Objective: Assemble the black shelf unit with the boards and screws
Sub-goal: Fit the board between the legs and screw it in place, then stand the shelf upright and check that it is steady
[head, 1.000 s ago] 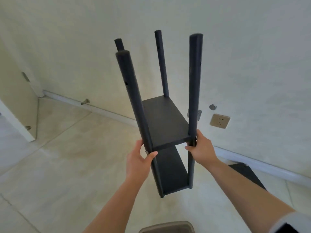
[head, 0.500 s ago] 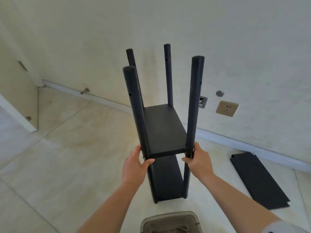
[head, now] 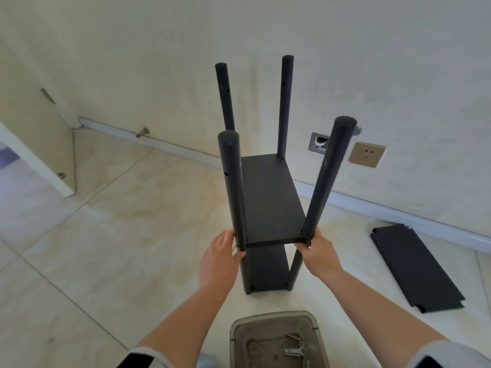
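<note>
The black shelf unit (head: 268,197) stands upright on the floor in the middle of the head view. It has four round posts and two boards fixed between them. My left hand (head: 219,257) grips the near left post at the level of the upper board. My right hand (head: 317,252) grips the near right post at the same height. A loose black board (head: 414,266) lies flat on the floor to the right. In a brown plastic box (head: 276,317) at the bottom edge lie metal screws (head: 295,349).
The pale wall behind carries a socket (head: 366,154) and an open wall box (head: 318,142), just behind the unit. A door (head: 34,134) stands open at the left, with a doorstop (head: 143,132) on the skirting. Tiled floor stretches to the left.
The shelf unit has come down from a raised, tilted position and now stands on the floor. The view has tipped downward, so the loose board and the screw box are now in sight.
</note>
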